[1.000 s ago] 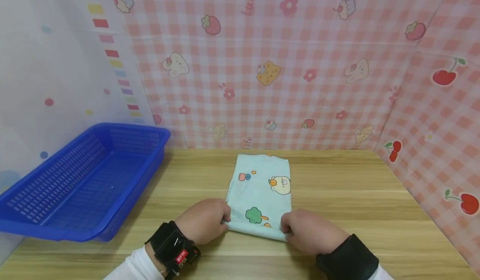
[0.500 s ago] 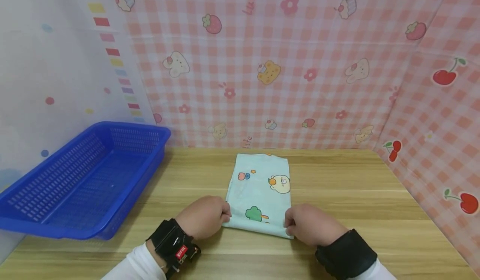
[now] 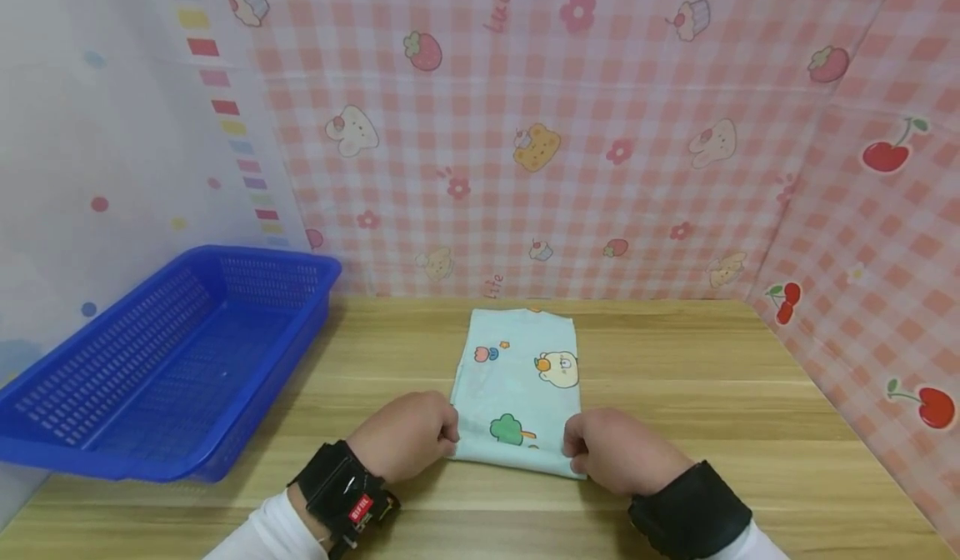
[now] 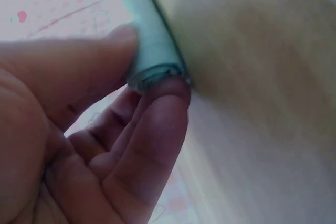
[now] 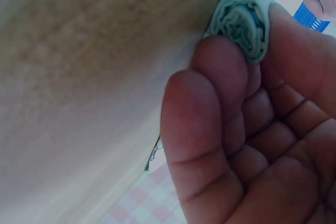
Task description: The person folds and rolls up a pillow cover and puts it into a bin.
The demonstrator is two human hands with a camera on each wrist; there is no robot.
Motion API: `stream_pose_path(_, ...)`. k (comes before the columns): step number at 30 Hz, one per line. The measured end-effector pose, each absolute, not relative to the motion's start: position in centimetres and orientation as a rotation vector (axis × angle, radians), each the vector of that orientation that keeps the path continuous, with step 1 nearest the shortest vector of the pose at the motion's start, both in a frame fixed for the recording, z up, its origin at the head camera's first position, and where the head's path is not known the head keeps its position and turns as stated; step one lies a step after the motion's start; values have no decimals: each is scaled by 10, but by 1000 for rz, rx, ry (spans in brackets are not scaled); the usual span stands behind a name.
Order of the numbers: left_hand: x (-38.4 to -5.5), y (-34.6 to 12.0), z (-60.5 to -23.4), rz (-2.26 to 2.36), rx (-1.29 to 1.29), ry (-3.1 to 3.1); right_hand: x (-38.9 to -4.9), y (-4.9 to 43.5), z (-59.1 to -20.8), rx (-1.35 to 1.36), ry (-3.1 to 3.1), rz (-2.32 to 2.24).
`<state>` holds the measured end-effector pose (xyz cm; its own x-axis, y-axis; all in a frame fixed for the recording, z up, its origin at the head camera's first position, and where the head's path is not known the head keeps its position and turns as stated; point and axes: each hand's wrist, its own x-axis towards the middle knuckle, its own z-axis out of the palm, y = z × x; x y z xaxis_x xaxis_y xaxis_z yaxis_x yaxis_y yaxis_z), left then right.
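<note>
A light blue cloth printed with a bear, a tree and flowers lies flat on the table, its near edge rolled into a tight tube. At the tube's left end, my left hand pinches the roll between thumb and fingers. My right hand pinches the right end the same way. In the left wrist view the rolled end sits between thumb and fingertips. Spiral layers of the roll show in the right wrist view, with the thumb on one side and fingers on the other.
A blue plastic basket with slotted sides stands on the left of the wooden table. Pink checked fabric hangs behind the table and along its right side.
Both hands stay at the roll's ends with only slight shifts. The right hand moved a little outward, then slightly back. The basket has not moved.
</note>
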<state>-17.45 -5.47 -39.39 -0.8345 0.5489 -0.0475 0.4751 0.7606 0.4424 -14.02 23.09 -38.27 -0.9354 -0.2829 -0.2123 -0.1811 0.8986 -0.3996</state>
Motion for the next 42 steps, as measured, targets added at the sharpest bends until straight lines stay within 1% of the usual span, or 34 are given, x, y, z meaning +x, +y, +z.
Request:
stream_pose_path(6,-172,-54,-394,517,804,2777,-140,232,-382,-420,2772,-560)
stream_pose_path(11,-172,-55,-394,530,802,2771,-140,234,-381,-492,2760,-541)
stream_pose_path(21,-179,-58,-395,642,721,2743,-147,238,-382,-467,2747,-571)
stream_pose_path(28,-178,-56,-396,661,736,2746,-151,236,-384,-280,2745,-577)
stream_pose_path(38,-172,-52,-396,614,759,2815,-139,227,-382,-403,2846,-510)
stream_pose_path(42,-171,-53,-394,580,823,2859,-137,228,-379,-418,2829,-527)
